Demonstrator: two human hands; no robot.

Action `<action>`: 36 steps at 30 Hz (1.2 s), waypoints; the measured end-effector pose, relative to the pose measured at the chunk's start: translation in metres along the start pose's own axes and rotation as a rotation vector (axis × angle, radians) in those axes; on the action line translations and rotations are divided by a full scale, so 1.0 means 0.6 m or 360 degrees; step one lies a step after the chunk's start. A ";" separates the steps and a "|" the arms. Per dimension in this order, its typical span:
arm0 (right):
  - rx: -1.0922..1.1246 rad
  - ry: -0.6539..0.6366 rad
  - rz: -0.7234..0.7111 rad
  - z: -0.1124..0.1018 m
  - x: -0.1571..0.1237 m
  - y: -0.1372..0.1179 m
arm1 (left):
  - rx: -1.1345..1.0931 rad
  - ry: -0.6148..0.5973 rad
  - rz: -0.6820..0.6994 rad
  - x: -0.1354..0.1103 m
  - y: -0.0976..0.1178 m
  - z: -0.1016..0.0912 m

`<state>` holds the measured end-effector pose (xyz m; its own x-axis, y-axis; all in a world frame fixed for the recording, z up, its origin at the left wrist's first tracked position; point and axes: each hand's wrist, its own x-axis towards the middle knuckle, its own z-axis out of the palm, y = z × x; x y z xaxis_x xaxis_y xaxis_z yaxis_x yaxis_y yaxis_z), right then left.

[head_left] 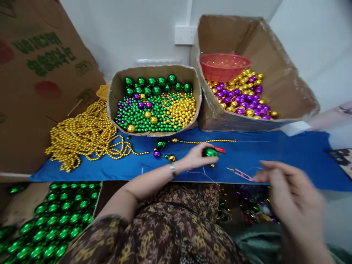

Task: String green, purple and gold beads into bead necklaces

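My left hand (195, 157) rests on the blue cloth (288, 154) with its fingers closed around a large green bead (210, 152). A thin thread (198, 173) trails from it toward the table's front edge. My right hand (286, 187) hovers at the lower right, fingers loosely curled, and is smeared by motion. Its fingertips are close to small pink thread snips (239, 173) lying on the cloth. A partly strung line of green, purple and gold beads (165, 150) lies just left of my left hand, continuing into a thin gold strand (209, 141).
A small cardboard box (121, 86) of green, gold and purple beads stands behind. A larger box (286, 88) to the right holds purple and gold beads and a red basket (224, 66). Gold bead strands (85, 135) pile at the left. Green beads (52, 220) fill a box below.
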<state>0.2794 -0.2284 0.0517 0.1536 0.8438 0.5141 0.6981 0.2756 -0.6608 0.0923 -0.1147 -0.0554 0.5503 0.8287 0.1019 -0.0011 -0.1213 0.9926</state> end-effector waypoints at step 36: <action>-0.0548 -0.0454 -0.0655 0.128 -0.032 0.032 | -0.0864 0.0542 -0.0266 -0.123 0.063 -0.162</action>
<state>0.2359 -0.2040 -0.0128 -0.3373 0.8029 0.4915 0.8538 0.4808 -0.1996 -0.0297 -0.1275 -0.0193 0.2851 0.9497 -0.1296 -0.4083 0.2426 0.8800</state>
